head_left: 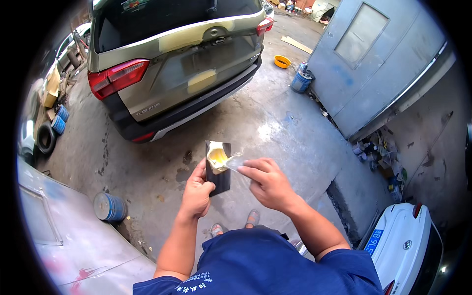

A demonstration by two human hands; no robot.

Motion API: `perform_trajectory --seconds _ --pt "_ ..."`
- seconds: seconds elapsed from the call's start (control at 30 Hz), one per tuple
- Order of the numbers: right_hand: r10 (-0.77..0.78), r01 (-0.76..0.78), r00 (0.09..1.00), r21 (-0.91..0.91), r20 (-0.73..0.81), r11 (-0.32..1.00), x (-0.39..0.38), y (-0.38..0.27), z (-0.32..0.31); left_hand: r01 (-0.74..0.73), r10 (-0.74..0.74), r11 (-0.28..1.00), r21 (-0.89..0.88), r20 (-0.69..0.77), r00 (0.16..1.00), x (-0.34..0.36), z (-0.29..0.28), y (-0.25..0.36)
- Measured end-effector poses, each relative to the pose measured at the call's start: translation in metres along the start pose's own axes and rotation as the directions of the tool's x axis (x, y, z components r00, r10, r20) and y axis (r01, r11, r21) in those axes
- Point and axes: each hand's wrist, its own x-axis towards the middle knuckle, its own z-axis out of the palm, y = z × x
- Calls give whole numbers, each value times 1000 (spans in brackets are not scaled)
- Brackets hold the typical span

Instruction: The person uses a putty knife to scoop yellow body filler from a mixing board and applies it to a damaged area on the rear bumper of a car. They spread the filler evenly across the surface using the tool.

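My left hand (pixel 197 194) is closed around the lower left edge of a dark rectangular mixing board (pixel 220 184), its thumb lying across the front. Yellow and cream-coloured putty (pixel 217 156) is heaped on the board's upper half. In my right hand (pixel 268 182) is a thin, pale putty spreader (pixel 235 162), pinched between thumb and fingers. Its blade end meets the right side of the putty, with some putty on it. Beyond my hands stands a greenish-brown SUV (pixel 172 69), its tailgate bearing a dull yellow patch (pixel 202 81) above the bumper.
A grey-blue metal door (pixel 373 64) stands at the right, beside a blue bucket (pixel 301 80) and a yellow basin (pixel 282 61). Another blue bucket (pixel 110 206) sits at the left. A white car (pixel 403 250) is at the lower right, near a floor gap (pixel 343 209). A tire (pixel 45 138) lies far left.
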Motion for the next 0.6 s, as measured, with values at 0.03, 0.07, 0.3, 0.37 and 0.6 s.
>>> perform_trajectory --seconds 0.03,0.07,0.3,0.37,0.6 --pt "-96 96 995 13 -34 995 4 0 -14 107 -105 993 -53 45 994 -5 -2 10" --pt "-178 179 982 17 -68 984 6 -4 -27 226 -215 969 -104 103 971 -10 -5 14" --pt "-251 245 968 253 -8 936 7 31 -25 393 -291 900 -186 415 862 -18 -15 6" --pt "-239 239 970 291 -36 926 1 46 -20 394 -295 903 -174 418 859 -17 -14 2" --pt "383 -287 915 873 127 395 -50 73 -32 225 -122 915 -334 304 945 -12 0 -2"
